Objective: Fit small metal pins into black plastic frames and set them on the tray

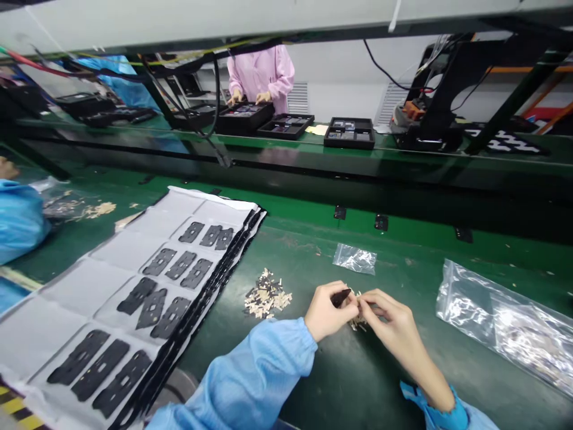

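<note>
Over green mat (340,382) | left fingers (329,298) pinch black piece (341,297) | right fingers (371,301) pinch beige clips (357,316)

The small black piece (341,297) shines a little, like plastic. At nine o'clock the black parts (152,310) are matt on a white sheet (85,280); at three o'clock the plastic bag (496,322) is glossy.
</note>
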Demonstrator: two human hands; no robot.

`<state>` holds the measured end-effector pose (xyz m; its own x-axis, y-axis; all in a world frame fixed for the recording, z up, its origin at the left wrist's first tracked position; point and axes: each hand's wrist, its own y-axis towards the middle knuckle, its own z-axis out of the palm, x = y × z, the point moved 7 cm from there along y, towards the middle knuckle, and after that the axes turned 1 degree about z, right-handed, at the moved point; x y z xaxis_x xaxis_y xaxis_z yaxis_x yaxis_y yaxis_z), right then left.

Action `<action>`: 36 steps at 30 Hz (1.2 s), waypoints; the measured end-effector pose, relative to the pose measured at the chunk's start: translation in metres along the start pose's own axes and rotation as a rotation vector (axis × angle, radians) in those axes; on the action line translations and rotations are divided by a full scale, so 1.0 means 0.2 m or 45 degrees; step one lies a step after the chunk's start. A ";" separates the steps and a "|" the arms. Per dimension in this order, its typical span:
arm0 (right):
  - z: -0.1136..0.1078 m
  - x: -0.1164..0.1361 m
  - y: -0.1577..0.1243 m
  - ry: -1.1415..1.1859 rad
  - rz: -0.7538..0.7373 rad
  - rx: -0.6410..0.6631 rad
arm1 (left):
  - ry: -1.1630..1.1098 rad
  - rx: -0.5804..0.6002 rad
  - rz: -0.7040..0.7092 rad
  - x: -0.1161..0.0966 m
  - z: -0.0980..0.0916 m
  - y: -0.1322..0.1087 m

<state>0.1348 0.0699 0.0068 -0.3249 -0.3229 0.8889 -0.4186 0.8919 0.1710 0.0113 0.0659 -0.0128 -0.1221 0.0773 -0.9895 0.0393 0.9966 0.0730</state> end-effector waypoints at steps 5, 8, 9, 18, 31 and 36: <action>0.00 -0.04 0.01 0.088 0.105 0.023 | -0.016 -0.003 0.005 -0.01 0.00 0.01; -0.02 -0.07 0.01 0.128 0.189 -0.069 | -0.040 0.009 -0.018 0.00 0.00 0.01; -0.03 -0.09 0.01 0.139 0.223 -0.131 | -0.054 0.005 -0.037 0.01 0.00 0.02; -0.04 -0.11 0.02 -0.272 0.060 0.088 | -0.337 -0.012 -0.326 0.12 -0.02 0.03; -0.02 -0.13 0.01 0.398 0.391 -0.039 | -0.329 0.108 -0.308 0.10 0.04 0.01; -0.03 -0.11 0.02 0.372 0.353 -0.092 | 0.005 -0.106 0.038 -0.01 -0.02 0.01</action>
<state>0.1459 0.0824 -0.0102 -0.1577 0.0270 0.9871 -0.2852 0.9558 -0.0717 0.0067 0.0670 -0.0096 -0.1261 0.1066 -0.9863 -0.0393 0.9929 0.1123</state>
